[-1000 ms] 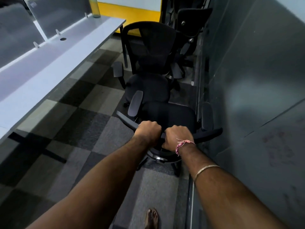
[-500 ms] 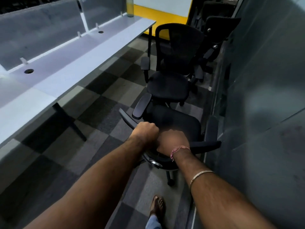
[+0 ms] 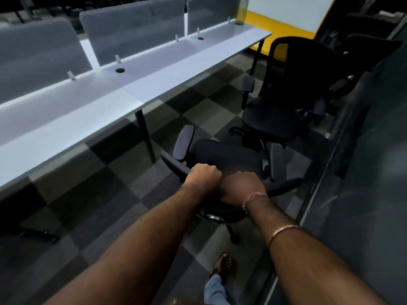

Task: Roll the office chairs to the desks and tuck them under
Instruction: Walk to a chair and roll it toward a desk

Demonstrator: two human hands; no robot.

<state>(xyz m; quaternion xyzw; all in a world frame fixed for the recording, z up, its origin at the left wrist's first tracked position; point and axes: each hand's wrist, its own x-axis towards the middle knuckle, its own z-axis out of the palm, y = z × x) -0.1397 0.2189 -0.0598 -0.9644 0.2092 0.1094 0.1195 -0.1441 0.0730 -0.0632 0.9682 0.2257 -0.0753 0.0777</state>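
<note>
Beside desk (image 3: 154,84), near chair (image 3: 224,157): left hand (image 3: 203,176) and right hand (image 3: 241,188) fisted around backrest top. Castored, likely heavy, rolls readily; rigid rim suits gripping.

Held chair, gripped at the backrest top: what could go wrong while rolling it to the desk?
The held chair has a second office chair close ahead, so armrests or bases may snag. The desk leg stands near the likely path and could catch an armrest. The sandalled foot trails just behind the chair base; a caster could clip it. Both left hand and right hand grip the backrest.
</note>
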